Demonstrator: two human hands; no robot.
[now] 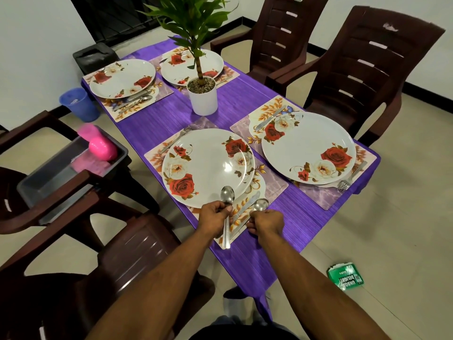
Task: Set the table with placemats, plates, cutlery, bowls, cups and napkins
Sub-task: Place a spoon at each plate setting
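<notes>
So far four placemats and plates sit on the bench [157,119]. The left hand [213,212] grips spoons [227,200]; the right hand [266,220] pinches another spoon [260,204] beside the near plate [207,166]. Bowls, cups, napkins seem left.

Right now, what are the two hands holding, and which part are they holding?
The left hand grips spoons by their handles, bowls pointing up. The right hand holds another spoon by its handle, just behind the bowl.
</notes>
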